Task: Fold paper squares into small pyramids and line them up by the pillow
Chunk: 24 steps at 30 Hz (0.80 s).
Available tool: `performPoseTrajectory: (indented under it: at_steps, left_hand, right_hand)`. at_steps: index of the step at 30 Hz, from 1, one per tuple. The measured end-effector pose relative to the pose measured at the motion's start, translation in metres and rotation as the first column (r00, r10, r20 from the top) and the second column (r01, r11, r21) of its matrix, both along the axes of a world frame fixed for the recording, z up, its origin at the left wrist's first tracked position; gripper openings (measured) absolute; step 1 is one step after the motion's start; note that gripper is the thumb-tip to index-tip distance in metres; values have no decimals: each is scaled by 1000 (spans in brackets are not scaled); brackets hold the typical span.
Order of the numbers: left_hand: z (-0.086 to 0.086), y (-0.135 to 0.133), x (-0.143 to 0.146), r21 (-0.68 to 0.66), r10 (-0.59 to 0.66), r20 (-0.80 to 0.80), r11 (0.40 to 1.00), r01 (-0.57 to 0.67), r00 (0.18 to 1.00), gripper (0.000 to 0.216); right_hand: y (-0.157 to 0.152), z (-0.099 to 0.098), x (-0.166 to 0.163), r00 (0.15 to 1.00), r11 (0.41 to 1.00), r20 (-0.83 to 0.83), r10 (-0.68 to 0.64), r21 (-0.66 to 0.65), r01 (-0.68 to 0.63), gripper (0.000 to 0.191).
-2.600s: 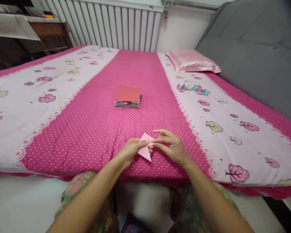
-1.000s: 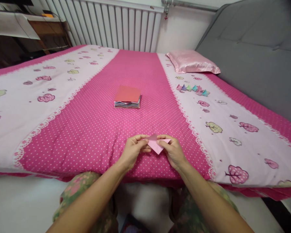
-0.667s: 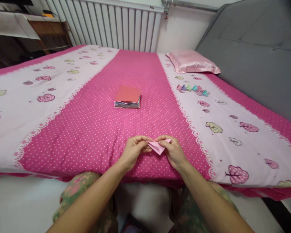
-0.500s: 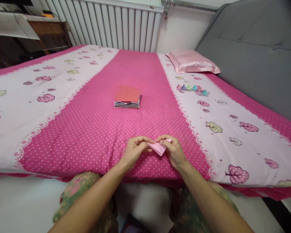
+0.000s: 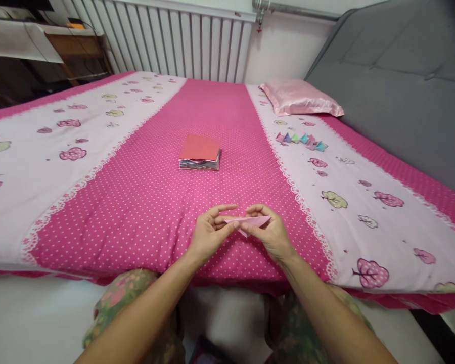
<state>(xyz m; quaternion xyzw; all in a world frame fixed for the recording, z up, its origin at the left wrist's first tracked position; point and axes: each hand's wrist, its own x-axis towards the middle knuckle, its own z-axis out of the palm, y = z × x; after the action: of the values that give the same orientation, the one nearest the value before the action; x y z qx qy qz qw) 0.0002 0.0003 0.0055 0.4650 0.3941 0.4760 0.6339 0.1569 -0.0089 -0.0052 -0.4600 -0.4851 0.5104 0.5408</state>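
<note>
A small folded piece of pink paper (image 5: 250,221) is held just above the near edge of the pink dotted bedspread (image 5: 155,197). My left hand (image 5: 208,235) pinches its left end, fingers curled. My right hand (image 5: 269,233) pinches its right side between thumb and fingers. The paper lies almost flat and edge-on, so its folds are hard to make out.
A stack of square paper sheets with a red top (image 5: 199,151) lies in the middle of the bed. A row of several small folded coloured paper pieces (image 5: 301,139) sits to the right, below a pink pillow (image 5: 301,96). A grey headboard (image 5: 402,91) bounds the right side.
The pink paper went from a larger triangle to a smaller folded shape held by both hands. In the last half second it tipped flatter and rose slightly.
</note>
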Motion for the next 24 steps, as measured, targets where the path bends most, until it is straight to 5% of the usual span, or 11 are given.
performPoseTrajectory:
  at_steps: [6,24]
  left_hand:
    - [-1,1,-1,27,3,-124,1000,0,992,20]
    - [0,2,-4,155,3,-294,987,45,956,11]
  right_hand:
    - [0,3,2,998,1000,57,4,12,-4,33]
    - [0,5,3,995,999,83,49,-22,-47,15]
